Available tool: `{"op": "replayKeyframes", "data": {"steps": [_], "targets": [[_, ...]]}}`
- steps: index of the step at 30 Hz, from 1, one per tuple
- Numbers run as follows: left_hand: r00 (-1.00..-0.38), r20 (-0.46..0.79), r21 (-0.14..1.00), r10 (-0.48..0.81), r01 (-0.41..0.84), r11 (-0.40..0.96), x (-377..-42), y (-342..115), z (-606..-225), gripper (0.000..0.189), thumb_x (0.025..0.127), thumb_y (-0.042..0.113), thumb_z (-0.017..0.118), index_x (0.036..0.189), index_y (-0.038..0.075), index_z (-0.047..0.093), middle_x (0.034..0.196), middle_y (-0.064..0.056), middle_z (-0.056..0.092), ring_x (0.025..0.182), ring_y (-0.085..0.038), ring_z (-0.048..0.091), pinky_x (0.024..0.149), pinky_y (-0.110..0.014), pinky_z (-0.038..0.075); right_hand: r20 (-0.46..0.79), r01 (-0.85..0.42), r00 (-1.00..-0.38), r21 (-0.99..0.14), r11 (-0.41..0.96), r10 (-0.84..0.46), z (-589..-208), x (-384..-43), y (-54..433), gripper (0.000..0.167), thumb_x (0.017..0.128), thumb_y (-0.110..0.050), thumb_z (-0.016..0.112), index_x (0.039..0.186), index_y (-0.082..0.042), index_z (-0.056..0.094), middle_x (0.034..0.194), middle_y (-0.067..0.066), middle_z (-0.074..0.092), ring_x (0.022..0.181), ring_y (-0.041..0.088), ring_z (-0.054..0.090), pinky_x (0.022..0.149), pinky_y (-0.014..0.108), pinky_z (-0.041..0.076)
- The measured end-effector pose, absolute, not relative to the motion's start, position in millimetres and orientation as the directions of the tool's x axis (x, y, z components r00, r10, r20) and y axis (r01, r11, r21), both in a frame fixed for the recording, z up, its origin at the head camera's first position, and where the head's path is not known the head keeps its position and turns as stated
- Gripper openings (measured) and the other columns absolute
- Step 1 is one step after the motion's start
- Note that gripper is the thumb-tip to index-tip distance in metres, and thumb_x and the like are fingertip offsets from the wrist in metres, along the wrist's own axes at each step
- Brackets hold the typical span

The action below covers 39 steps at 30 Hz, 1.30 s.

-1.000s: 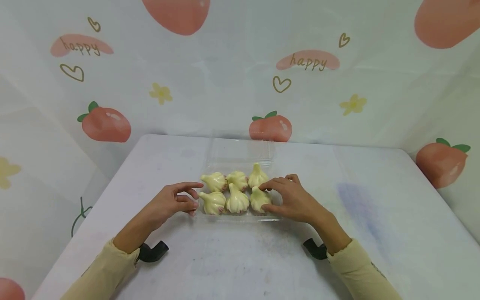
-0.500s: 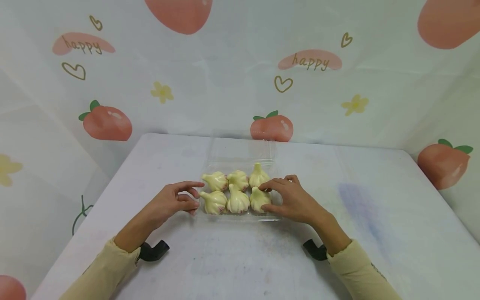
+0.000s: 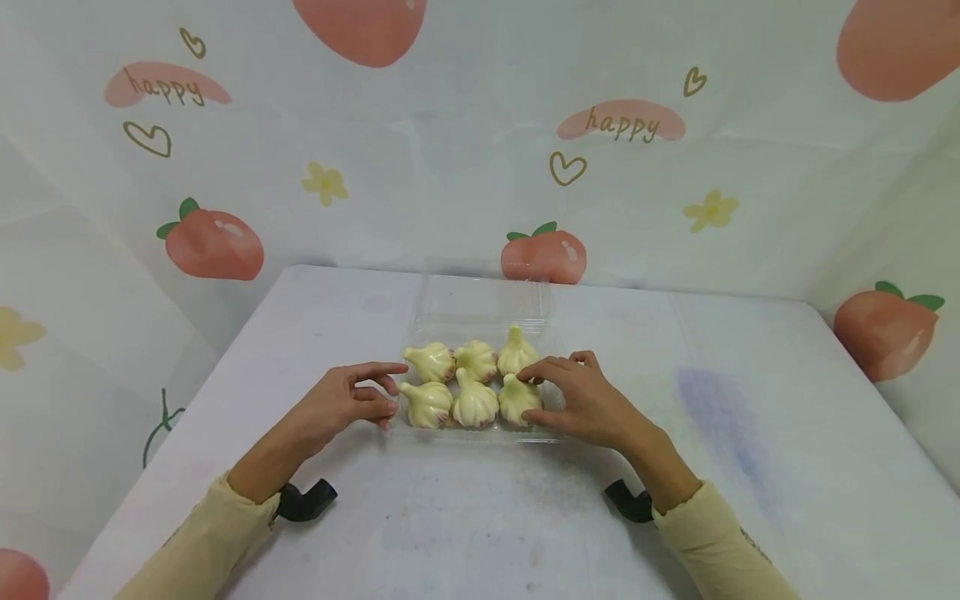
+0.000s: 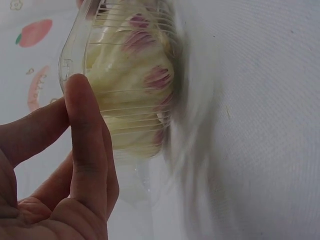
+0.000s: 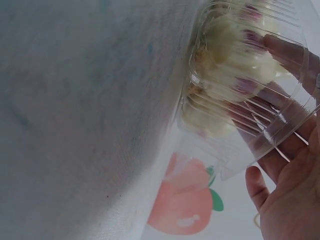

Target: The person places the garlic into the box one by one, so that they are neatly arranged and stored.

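While six pale garlic bulbs sit in two rows inside a clear box [image 3: 480,438] on the white surface [image 3: 450,525], the right hand [image 3: 585,396] reaches over the box's right end. Its grip pinches the front right bulb [image 3: 517,406] between thumb and finger; that bulb rests in the box's front right corner. Just beside it along the box's front are the front middle bulb [image 3: 476,407] and the front left bulb [image 3: 428,407]. Behind them in the box lie the back left bulb [image 3: 431,363], the back middle bulb [image 3: 476,360] and the back right bulb [image 3: 515,355]. At the box's left end, the left hand [image 3: 345,396] has a relaxed grip, fingers loosely bent, a fingertip touching the rim. A clear lid [image 3: 480,302] lies folded back behind the box. Farther behind the box hangs a peach-printed cloth [image 3: 450,125]; well right of the box, a bluish smear [image 3: 720,417] marks the surface.
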<state>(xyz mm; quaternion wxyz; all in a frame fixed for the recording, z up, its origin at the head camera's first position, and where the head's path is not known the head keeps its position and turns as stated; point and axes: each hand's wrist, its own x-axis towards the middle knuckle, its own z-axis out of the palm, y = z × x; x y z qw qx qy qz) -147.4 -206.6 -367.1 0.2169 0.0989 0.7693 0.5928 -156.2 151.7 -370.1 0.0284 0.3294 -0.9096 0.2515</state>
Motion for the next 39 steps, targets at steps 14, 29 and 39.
{"op": "replayKeyframes", "data": {"steps": [14, 29, 39], "targets": [[-0.886, -0.204, 0.955, 0.416, -0.087, 0.283, -151.0, -204.5, -367.3, 0.057, 0.093, 0.006, 0.067, 0.146, -0.001, 0.046, 0.112, -0.016, 0.054, 0.071, -0.012, 0.066, 0.078, -0.027, 0.057, 0.229, -0.619, -0.779, -0.426, 0.66, -0.583, -370.2, -153.3, 151.1, 0.046, 0.08, -0.034, 0.084, 0.12, -0.02, 0.066, 0.11, -0.007, 0.069, 0.102, 0.012, 0.064, 0.097, 0.044, 0.033], [-0.879, -0.174, 0.967, 0.444, -0.067, 0.246, -152.6, -198.6, -367.6, 0.057, 0.093, 0.004, 0.067, 0.145, -0.005, 0.045, 0.109, -0.014, 0.052, 0.072, -0.012, 0.069, 0.074, -0.031, 0.061, 0.204, -0.588, -0.805, -0.411, 0.697, -0.558, -368.8, -151.0, 156.8, 0.045, 0.08, -0.033, 0.083, 0.12, -0.02, 0.065, 0.108, -0.007, 0.068, 0.1, 0.013, 0.064, 0.099, 0.05, 0.033], [-0.878, -0.207, 0.96, 0.431, -0.098, 0.262, -153.5, -198.1, -367.0, 0.055, 0.092, 0.006, 0.067, 0.143, -0.001, 0.048, 0.107, -0.012, 0.055, 0.072, -0.013, 0.068, 0.074, -0.031, 0.061, 0.2, -0.584, -0.806, -0.427, 0.691, -0.558, -369.9, -152.9, 159.0, 0.045, 0.08, -0.033, 0.083, 0.121, -0.022, 0.066, 0.11, -0.008, 0.068, 0.101, 0.014, 0.064, 0.099, 0.049, 0.033]]}}
